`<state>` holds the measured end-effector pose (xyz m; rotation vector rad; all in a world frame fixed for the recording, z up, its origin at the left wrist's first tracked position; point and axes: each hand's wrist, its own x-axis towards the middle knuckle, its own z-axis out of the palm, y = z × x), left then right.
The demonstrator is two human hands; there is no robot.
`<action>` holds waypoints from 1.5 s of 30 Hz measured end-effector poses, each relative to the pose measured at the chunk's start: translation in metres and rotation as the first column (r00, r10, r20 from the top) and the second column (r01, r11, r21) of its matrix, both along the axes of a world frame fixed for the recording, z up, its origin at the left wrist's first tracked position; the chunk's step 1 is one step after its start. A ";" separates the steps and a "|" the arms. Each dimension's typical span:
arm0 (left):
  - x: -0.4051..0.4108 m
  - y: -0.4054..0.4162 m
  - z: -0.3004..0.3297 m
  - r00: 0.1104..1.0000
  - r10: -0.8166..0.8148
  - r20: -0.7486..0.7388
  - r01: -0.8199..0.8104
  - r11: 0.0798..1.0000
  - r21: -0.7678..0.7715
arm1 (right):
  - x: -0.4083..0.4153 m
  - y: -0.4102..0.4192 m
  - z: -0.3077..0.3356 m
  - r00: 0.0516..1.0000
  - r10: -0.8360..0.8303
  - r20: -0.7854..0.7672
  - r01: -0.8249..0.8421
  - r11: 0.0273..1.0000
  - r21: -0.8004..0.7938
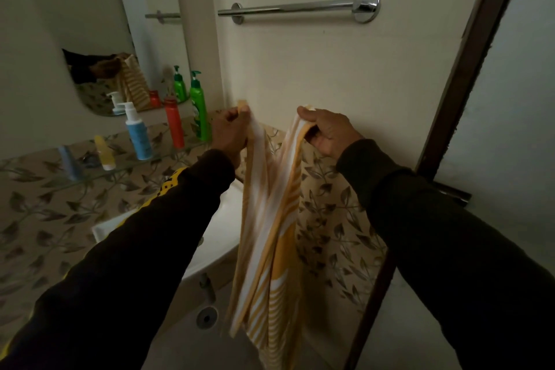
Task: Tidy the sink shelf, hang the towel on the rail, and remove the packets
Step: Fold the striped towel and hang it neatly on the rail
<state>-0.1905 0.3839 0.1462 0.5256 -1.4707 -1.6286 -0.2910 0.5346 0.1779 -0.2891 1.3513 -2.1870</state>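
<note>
Both grips, left hand [229, 129] and right hand [327, 132], clench the towel [270, 219]; the rail [288, 7] runs left-right, far above.

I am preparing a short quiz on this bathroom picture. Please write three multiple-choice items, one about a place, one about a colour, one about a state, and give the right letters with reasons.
1. Where is the chrome towel rail?
A. on the wall above both hands
B. under the sink
C. on the glass shelf

2. What colour is the tall pump bottle nearest the left hand?
A. blue
B. green
C. white

3. What state is the yellow-and-white striped towel in?
A. draped over the rail
B. lying in the sink
C. held up by both hands

Answers:
1 A, the rail is fixed high on the wall.
2 B, the green bottle stands beside that hand.
3 C, the left hand and right hand grip its top edge, and the rail is bare.
</note>
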 end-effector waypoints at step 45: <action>-0.015 0.032 -0.007 0.989 -0.133 0.064 0.145 0.950 -0.277 | -0.004 -0.006 -0.009 0.878 0.045 -0.477 0.097 0.958 0.271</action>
